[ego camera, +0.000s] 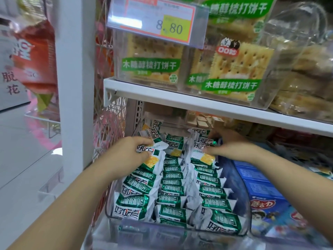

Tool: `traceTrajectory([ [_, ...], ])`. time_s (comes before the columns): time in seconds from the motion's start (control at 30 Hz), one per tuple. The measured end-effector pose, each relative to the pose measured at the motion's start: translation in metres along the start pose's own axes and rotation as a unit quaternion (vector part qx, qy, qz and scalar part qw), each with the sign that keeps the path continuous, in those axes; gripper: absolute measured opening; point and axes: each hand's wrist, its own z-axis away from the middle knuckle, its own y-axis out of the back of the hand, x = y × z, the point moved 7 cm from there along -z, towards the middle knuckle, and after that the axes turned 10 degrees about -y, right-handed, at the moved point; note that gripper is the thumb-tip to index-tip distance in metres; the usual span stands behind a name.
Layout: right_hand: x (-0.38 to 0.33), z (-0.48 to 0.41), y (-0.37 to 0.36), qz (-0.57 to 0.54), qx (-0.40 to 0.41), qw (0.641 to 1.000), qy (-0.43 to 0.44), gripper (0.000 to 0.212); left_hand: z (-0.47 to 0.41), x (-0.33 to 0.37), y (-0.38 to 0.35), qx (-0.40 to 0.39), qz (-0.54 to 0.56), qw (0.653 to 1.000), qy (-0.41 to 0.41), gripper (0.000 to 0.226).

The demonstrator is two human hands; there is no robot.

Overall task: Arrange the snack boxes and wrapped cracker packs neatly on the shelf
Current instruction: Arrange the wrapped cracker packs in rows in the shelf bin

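Your left hand [133,150] is curled round a wrapped cracker pack [153,159] at the far left of the clear bin [246,230]. Your right hand [228,147] pinches a second pack [199,143] between thumb and fingers at the far right. Each pack lies just inward of your fingers, toward the bin's middle, tilted up with its long axis running roughly near to far. The rows [173,192] nearer you lie flatter, overlapping like shingles. Your left hand is the nearer one to the jumbled packs [153,129] in the far left corner. The wrappers are glossy, crinkly green-and-white film with crimped ends, probably slippery. The blue snack boxes [264,190] to the right are rigid card.
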Motion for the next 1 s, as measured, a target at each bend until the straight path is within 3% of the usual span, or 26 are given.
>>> traceTrajectory([
  [0.07,-0.007,0.005,-0.001,0.024,-0.005,1.0,0.011,0.066,0.0,-0.001,0.0,-0.002,0.002,1.0,0.0,0.039],
  [0.13,-0.021,0.013,0.0,0.033,0.008,0.998,0.051,0.078,-0.001,-0.002,-0.001,-0.001,0.003,1.0,0.001,0.039],
  [0.23,-0.033,0.023,-0.003,0.056,0.004,0.994,0.093,0.084,-0.001,-0.001,-0.001,0.002,0.004,1.0,0.0,0.039],
  [0.4,-0.031,0.025,-0.008,0.07,-0.038,0.994,0.071,0.081,-0.001,-0.001,0.0,0.001,0.0,1.0,-0.004,0.039],
  [0.5,-0.033,0.027,-0.001,0.059,-0.004,0.995,0.083,0.079,-0.001,0.001,0.0,0.001,-0.003,1.0,-0.004,0.039],
  [0.57,-0.035,0.026,0.007,0.014,0.024,0.995,0.091,0.075,-0.001,0.0,0.0,0.003,0.002,1.0,-0.001,0.039],
  [0.63,-0.041,0.025,0.009,-0.11,0.016,0.99,0.09,0.067,-0.002,-0.001,-0.001,0.004,0.003,1.0,-0.005,0.039],
  [0.73,-0.049,0.008,-0.001,-0.273,-0.026,0.959,0.067,0.083,-0.002,-0.003,-0.001,0.002,0.008,1.0,-0.006,0.039],
  [0.83,-0.055,-0.012,-0.021,-0.31,-0.07,0.947,0.055,0.086,-0.002,-0.004,-0.001,0.004,0.01,1.0,-0.009,0.039],
  [0.93,-0.049,-0.017,-0.041,-0.299,-0.125,0.945,0.048,0.064,-0.001,-0.003,0.0,0.001,0.004,1.0,-0.012,0.039],
  [1.0,-0.036,-0.016,-0.05,-0.256,-0.14,0.956,0.022,0.077,-0.001,-0.003,0.0,0.001,0.005,1.0,-0.011,0.039],
])
